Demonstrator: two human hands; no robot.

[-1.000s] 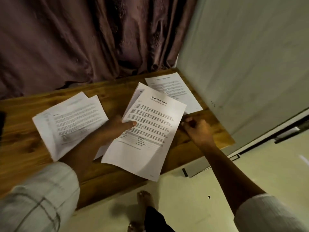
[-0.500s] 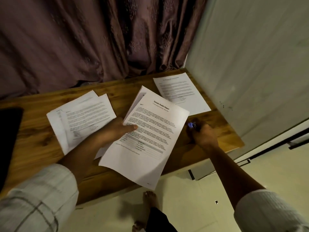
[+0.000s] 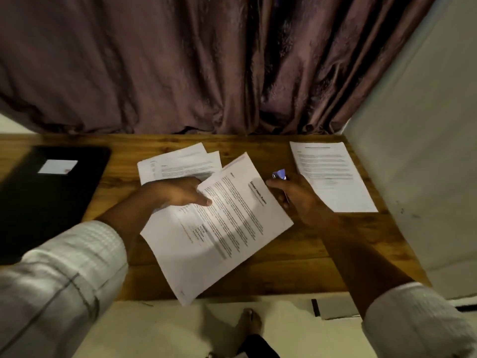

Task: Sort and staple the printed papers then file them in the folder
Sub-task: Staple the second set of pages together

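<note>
Papers (image 3: 232, 228) turned clockwise, long axis near-left to far-right, left hand (image 3: 175, 195) pinching, right hand (image 3: 296, 200) gripping stapler (image 3: 280, 174)

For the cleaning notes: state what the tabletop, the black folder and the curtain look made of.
Tabletop: wood or wood veneer, brown grain, slight sheen.
Black folder: probably plastic or coated card, smooth, matte, white label.
Curtain: woven fabric, mauve, soft sheen on hanging folds.

Desk (image 3: 309, 257): bare wood lower right of frame, open to front edge. Tilted papers (image 3: 219, 228) fill the centre, overhanging that edge. Narrow bare strip between black folder (image 3: 51, 202) and back paper stack (image 3: 180, 164). Curtain (image 3: 180, 60) closes the back; wall (image 3: 418, 151) closes the right, single sheet (image 3: 333, 174) just beside it.
</note>
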